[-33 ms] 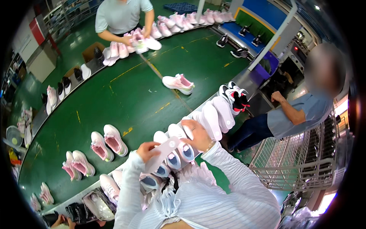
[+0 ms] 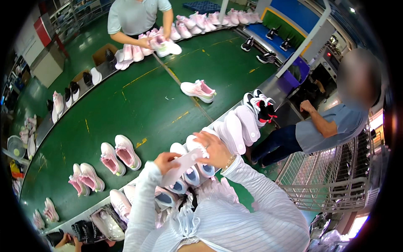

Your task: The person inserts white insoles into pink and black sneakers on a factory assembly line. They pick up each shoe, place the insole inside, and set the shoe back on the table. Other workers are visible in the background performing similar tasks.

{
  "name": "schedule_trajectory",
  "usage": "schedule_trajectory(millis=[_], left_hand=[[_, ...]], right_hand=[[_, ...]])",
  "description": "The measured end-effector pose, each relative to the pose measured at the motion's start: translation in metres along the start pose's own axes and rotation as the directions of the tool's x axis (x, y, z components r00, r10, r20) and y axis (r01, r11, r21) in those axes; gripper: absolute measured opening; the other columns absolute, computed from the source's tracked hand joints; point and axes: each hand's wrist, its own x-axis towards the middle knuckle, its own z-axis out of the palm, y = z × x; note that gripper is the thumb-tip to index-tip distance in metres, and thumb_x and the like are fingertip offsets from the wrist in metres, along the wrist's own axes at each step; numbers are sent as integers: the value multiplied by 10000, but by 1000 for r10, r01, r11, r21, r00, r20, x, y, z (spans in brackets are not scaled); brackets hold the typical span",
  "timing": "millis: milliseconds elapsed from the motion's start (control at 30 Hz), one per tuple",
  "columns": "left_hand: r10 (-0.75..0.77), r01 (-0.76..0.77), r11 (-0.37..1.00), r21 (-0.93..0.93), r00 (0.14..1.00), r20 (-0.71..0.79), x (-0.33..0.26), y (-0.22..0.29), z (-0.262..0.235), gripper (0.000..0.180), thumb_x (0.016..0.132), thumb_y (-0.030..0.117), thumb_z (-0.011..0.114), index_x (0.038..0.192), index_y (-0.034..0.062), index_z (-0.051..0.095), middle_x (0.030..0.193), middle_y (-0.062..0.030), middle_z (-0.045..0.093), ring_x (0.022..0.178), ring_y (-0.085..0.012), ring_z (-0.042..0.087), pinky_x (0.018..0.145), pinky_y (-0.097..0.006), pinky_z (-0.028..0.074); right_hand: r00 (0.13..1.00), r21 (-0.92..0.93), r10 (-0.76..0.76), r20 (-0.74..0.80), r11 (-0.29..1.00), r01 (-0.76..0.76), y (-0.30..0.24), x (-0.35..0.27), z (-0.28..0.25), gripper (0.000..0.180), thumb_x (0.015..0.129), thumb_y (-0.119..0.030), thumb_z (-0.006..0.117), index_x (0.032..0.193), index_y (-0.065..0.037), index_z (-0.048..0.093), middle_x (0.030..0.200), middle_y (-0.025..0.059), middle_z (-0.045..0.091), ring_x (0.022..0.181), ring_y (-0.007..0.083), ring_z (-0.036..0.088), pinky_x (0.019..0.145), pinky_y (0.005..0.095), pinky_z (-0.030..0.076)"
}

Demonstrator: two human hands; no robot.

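A pale pinkish-white insole (image 2: 181, 169) is held over a row of shoes, its near end pinched by my left hand (image 2: 166, 162). My right hand (image 2: 214, 150) curls at the insole's other end, with thumb and fingers on it; a small white patch shows there, too blurred to name. Beneath and around my hands stand white shoes with blue-grey linings (image 2: 192, 176), partly covered by the insole and hands. Beyond my right hand, more pale insoles (image 2: 233, 133) lie stacked along the table edge.
The green table (image 2: 138, 105) carries pink-and-white shoes (image 2: 120, 155) and a lone shoe (image 2: 198, 90). Black-and-red shoes (image 2: 261, 108) stand at right. A co-worker (image 2: 140, 21) handles shoes opposite; another person (image 2: 325, 130) stands right beside a wire cart (image 2: 319, 180).
My right hand has moved slightly left, its fingers now closing at the insole's end. The insole has tipped a little. Across the table, the co-worker's hands have shifted with a shoe.
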Motion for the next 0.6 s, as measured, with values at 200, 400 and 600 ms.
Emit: schedule_trajectory(millis=[200, 400, 600], left_hand=[[56, -44, 996, -76, 986, 160, 65, 44, 2, 270, 708, 97, 579, 949, -10, 518, 779, -11, 551, 683, -61, 485, 607, -189, 408], [-129, 149, 886, -438, 989, 75, 104, 28, 5, 400, 743, 153, 559, 1083, 26, 391, 878, -113, 550, 793, -234, 568, 629, -318, 487], [-259, 60, 744, -665, 944, -204, 169, 2, 92, 385, 749, 133, 545, 1087, 45, 382, 912, -99, 532, 728, -202, 559, 600, -329, 500]], right_hand=[[951, -48, -52, 305, 996, 70, 21, 1, -5, 666, 593, -349, 625, 1140, -80, 357, 1032, 113, 481, 937, 266, 475, 815, 346, 362], [837, 37, 545, 45, 837, -547, 75, -36, -26, 600, 613, -374, 618, 1075, -52, 408, 905, 143, 544, 726, 286, 557, 619, 357, 442], [828, 203, 547, 122, 803, -560, 127, -71, -15, 584, 646, -368, 602, 1083, -38, 400, 937, 173, 522, 799, 318, 527, 672, 373, 416]])
